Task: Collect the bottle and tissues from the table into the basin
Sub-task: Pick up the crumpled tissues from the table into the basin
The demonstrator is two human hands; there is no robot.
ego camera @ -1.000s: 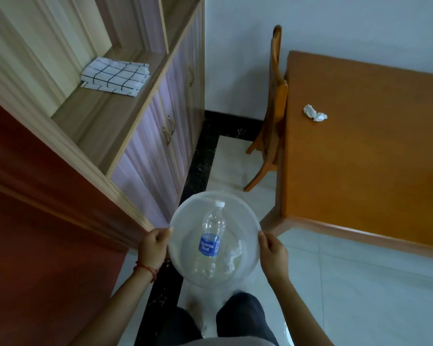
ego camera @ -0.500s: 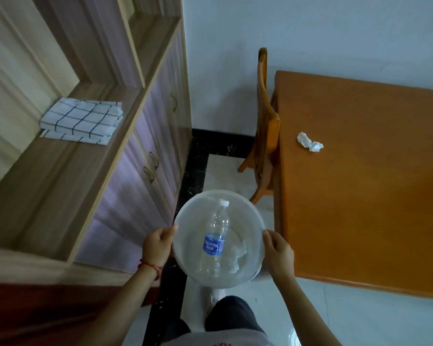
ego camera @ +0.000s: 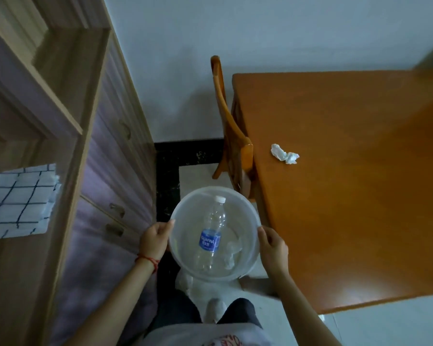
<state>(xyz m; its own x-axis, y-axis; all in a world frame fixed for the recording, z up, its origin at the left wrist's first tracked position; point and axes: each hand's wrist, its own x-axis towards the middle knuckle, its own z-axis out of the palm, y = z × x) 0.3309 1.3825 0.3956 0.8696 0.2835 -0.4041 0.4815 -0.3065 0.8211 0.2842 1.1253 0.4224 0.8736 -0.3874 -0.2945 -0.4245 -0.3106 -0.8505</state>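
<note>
1. Both your hands grip the basin (ego camera: 248,211) by its rim: left hand (ego camera: 154,239) on the left edge, right hand (ego camera: 273,245) on the right edge, fingers curled over the lip, forearms reaching forward from your body.
2. Bottle (ego camera: 211,236) lies flat inside the basin, between your hands, white cap pointing away from you. Blue label reads "AQUAFINA", smaller print below not legible.
3. One crumpled tissue (ego camera: 231,254) rests in the basin, just right of the bottle.
4. Second crumpled tissue on the tabletop (ego camera: 284,154), well apart from your right hand, near the table's left edge by the chair (ego camera: 231,136).
5. Red string (ego camera: 148,259) circles your left wrist.
</note>
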